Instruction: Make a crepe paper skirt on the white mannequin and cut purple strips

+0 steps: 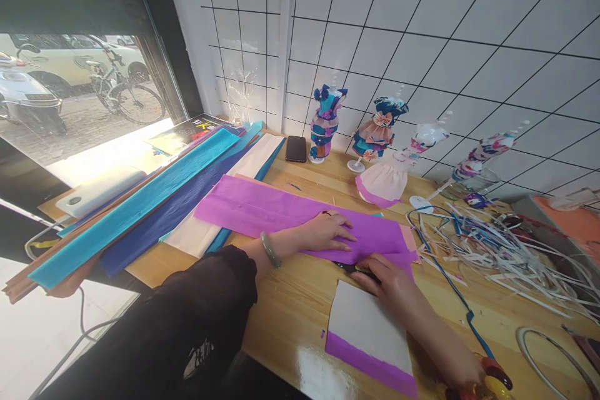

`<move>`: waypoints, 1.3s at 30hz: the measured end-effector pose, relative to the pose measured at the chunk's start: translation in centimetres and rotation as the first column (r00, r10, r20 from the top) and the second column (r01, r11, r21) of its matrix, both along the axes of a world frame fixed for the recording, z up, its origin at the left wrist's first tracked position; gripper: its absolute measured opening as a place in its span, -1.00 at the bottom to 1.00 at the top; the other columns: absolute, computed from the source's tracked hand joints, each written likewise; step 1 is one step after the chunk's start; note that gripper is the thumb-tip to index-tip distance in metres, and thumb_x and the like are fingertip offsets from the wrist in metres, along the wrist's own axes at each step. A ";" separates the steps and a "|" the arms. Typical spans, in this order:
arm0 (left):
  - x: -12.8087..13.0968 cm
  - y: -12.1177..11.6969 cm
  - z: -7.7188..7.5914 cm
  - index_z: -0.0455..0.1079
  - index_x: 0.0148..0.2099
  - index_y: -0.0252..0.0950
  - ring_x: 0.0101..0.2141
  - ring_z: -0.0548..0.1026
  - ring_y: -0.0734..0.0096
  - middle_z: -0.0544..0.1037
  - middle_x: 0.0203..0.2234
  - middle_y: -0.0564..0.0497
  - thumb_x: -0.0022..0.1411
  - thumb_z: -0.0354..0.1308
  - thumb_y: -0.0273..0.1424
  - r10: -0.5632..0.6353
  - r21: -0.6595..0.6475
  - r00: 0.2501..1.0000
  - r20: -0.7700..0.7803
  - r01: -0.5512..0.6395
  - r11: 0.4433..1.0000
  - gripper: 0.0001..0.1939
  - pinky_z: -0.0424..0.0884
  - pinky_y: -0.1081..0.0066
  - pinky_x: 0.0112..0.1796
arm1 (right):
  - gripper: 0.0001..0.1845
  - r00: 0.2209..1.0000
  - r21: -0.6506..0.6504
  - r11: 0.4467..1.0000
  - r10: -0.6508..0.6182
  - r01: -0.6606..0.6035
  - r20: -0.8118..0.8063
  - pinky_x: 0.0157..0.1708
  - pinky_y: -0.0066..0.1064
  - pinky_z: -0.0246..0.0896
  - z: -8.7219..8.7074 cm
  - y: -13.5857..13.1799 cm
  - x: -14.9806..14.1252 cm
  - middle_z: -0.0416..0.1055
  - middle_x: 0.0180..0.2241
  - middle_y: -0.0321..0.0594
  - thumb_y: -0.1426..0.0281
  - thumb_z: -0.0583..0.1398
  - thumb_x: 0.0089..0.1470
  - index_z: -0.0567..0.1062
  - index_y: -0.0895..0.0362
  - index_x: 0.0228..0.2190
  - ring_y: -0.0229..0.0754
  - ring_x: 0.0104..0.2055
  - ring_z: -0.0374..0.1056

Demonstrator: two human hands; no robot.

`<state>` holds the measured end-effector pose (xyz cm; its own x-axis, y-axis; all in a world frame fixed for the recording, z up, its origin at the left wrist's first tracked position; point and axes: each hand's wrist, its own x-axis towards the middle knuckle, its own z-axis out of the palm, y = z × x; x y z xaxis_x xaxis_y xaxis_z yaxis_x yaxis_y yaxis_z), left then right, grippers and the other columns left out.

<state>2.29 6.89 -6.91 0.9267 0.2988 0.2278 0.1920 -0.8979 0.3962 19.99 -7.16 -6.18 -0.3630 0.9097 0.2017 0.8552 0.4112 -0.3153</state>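
Note:
A long strip of purple crepe paper [262, 206] lies across the wooden table. My left hand [325, 232] rests flat on it, fingers spread. At the paper's near edge, my right hand [387, 278] is closed around dark-handled scissors [345, 267], mostly hidden by the fingers and the purple paper. Just below them lies a white sheet with a purple border [363, 328], partly covered by my right forearm. A peach-coloured layer [409, 237] peeks out from under the strip's right end.
Turquoise [135, 206], blue and white paper strips lie stacked at left. Along the tiled wall stand a phone [296, 149] and several small dress forms in paper outfits, one with a white skirt [382, 181]. A tangle of thin paper strips [510, 250] covers the right side.

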 end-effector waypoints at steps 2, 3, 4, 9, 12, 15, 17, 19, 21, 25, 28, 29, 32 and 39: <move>0.0 0.0 0.0 0.41 -0.01 -0.13 0.04 0.28 0.32 0.34 0.05 -0.01 0.21 0.02 -0.13 -0.001 0.000 1.000 0.010 0.001 1.000 -0.63 0.12 0.30 0.05 | -0.75 1.000 -0.007 1.000 -0.014 0.014 -0.003 -0.40 -0.36 0.28 0.2 -0.2 -0.1 0.44 -0.42 -0.20 0.21 0.06 0.16 0.43 0.09 -0.37 -0.18 -0.38 0.41; 0.0 0.0 0.0 0.41 -0.01 -0.12 0.04 0.28 0.31 0.34 0.05 -0.01 0.21 0.03 -0.13 0.000 0.001 1.000 0.012 0.000 1.000 -0.63 0.12 0.30 0.05 | -0.75 1.000 -0.004 1.000 -0.020 0.020 -0.009 -0.40 -0.37 0.28 0.2 -0.3 -0.2 0.44 -0.42 -0.20 0.20 0.06 0.16 0.43 0.09 -0.36 -0.18 -0.38 0.41; 0.0 0.0 0.0 0.41 -0.01 -0.12 0.04 0.28 0.31 0.34 0.05 -0.01 0.21 0.03 -0.13 0.003 0.002 1.000 0.011 -0.003 1.000 -0.64 0.12 0.30 0.05 | -0.75 1.000 0.000 1.000 -0.025 0.025 -0.015 -0.40 -0.37 0.28 0.3 -0.3 -0.3 0.44 -0.41 -0.20 0.20 0.06 0.16 0.43 0.09 -0.36 -0.18 -0.37 0.40; 0.0 -0.1 0.4 0.40 0.00 -0.11 0.03 0.29 0.30 0.34 0.05 -0.01 0.21 0.02 -0.13 0.013 0.007 1.000 -0.017 -0.013 1.000 -0.64 0.13 0.29 0.05 | -0.74 0.999 -0.006 0.999 -0.041 0.041 -0.018 -0.36 -0.35 0.29 0.3 0.0 -1.0 0.44 -0.41 -0.19 0.19 0.07 0.15 0.44 0.09 -0.35 -0.17 -0.36 0.41; -0.1 -0.2 0.4 0.39 0.01 -0.11 0.03 0.29 0.31 0.34 0.05 -0.01 0.22 0.01 -0.14 0.005 0.020 1.000 -0.018 -0.004 1.000 -0.64 0.12 0.30 0.05 | -0.72 0.999 -0.023 0.999 -0.039 0.039 -0.006 -0.34 -0.33 0.30 0.2 0.3 -1.4 0.44 -0.39 -0.18 0.18 0.05 0.16 0.44 0.10 -0.35 -0.16 -0.34 0.41; -0.1 -0.1 0.3 0.40 0.01 -0.11 0.04 0.28 0.31 0.34 0.05 -0.01 0.23 0.00 -0.13 0.005 0.025 1.000 -0.017 -0.005 1.000 -0.63 0.13 0.32 0.05 | -0.71 0.999 -0.025 0.999 -0.035 0.035 -0.005 -0.35 -0.34 0.29 0.2 0.4 -1.5 0.43 -0.39 -0.18 0.19 0.03 0.17 0.44 0.10 -0.36 -0.16 -0.34 0.40; -0.1 -0.1 0.3 0.40 0.00 -0.12 0.04 0.28 0.32 0.33 0.05 -0.01 0.22 0.00 -0.13 0.008 0.027 1.000 -0.019 -0.008 1.000 -0.63 0.12 0.32 0.05 | -0.72 0.999 -0.024 0.999 -0.036 0.036 -0.009 -0.38 -0.36 0.28 0.3 0.2 -1.5 0.43 -0.41 -0.19 0.21 0.03 0.18 0.44 0.10 -0.37 -0.17 -0.36 0.40; -0.1 -0.1 0.2 0.40 0.00 -0.12 0.04 0.28 0.32 0.33 0.05 -0.01 0.22 0.01 -0.13 0.010 0.030 1.000 -0.018 -0.010 1.000 -0.63 0.12 0.32 0.06 | -0.73 0.999 -0.030 0.999 -0.035 0.035 -0.014 -0.38 -0.37 0.28 0.3 0.0 -1.5 0.43 -0.41 -0.20 0.22 0.03 0.18 0.44 0.09 -0.37 -0.18 -0.36 0.40; -0.1 -0.1 0.1 0.40 0.00 -0.12 0.04 0.28 0.32 0.34 0.05 -0.01 0.21 0.02 -0.13 0.011 0.031 1.000 -0.013 -0.010 0.999 -0.63 0.12 0.32 0.06 | -0.76 0.999 -0.034 0.999 -0.034 0.033 -0.019 -0.36 -0.37 0.28 0.4 -0.1 -1.5 0.43 -0.39 -0.20 0.22 0.05 0.18 0.44 0.08 -0.34 -0.18 -0.34 0.40; 0.0 -0.1 0.1 0.39 0.01 -0.11 0.04 0.28 0.32 0.34 0.05 -0.01 0.23 -0.01 -0.13 0.009 0.027 1.000 -0.015 -0.009 1.000 -0.63 0.12 0.32 0.06 | -0.76 0.999 -0.039 0.998 -0.046 0.045 -0.023 -0.32 -0.34 0.30 0.5 0.0 -2.0 0.44 -0.37 -0.19 0.23 0.07 0.16 0.44 0.10 -0.32 -0.16 -0.31 0.40; 0.0 -0.1 0.1 0.39 0.01 -0.10 0.04 0.28 0.33 0.34 0.05 0.00 0.24 -0.03 -0.13 0.012 0.024 1.000 -0.022 -0.012 1.000 -0.63 0.12 0.32 0.05 | -0.75 0.999 -0.040 0.998 -0.054 0.054 0.010 -0.31 -0.32 0.30 0.4 0.3 -2.6 0.44 -0.36 -0.16 0.23 0.08 0.15 0.44 0.13 -0.32 -0.14 -0.30 0.40; 0.0 -0.1 0.1 0.40 0.01 -0.10 0.04 0.28 0.33 0.34 0.05 0.00 0.24 -0.03 -0.13 0.010 0.025 1.000 -0.021 -0.010 1.000 -0.63 0.12 0.32 0.05 | -0.75 0.998 -0.041 0.998 -0.054 0.055 0.025 -0.31 -0.31 0.29 0.4 0.4 -2.7 0.43 -0.36 -0.15 0.23 0.08 0.15 0.44 0.14 -0.32 -0.13 -0.30 0.40; -0.1 -0.1 0.1 0.39 0.01 -0.09 0.05 0.27 0.34 0.35 0.05 0.00 0.24 -0.04 -0.12 0.002 0.029 1.000 -0.012 -0.002 1.000 -0.62 0.11 0.33 0.05 | -0.76 0.997 -0.042 0.997 -0.056 0.058 0.050 -0.30 -0.31 0.28 0.3 0.5 -3.0 0.43 -0.35 -0.14 0.26 0.09 0.15 0.44 0.16 -0.31 -0.12 -0.29 0.40; -0.1 -0.1 0.0 0.40 0.00 -0.07 0.07 0.25 0.37 0.34 0.06 0.03 0.23 -0.02 -0.10 0.017 0.020 1.000 -0.004 -0.017 1.000 -0.63 0.10 0.36 0.05 | -0.78 0.996 -0.043 0.996 -0.070 0.072 0.053 -0.34 -0.35 0.27 0.4 0.2 -3.0 0.42 -0.39 -0.16 0.29 0.08 0.16 0.45 0.16 -0.35 -0.15 -0.34 0.40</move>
<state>2.22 6.79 -6.95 0.9225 0.3103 0.2298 0.2093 -0.9020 0.3777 16.99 -6.95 -5.81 -0.3063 0.9412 0.1425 0.8972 0.3354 -0.2873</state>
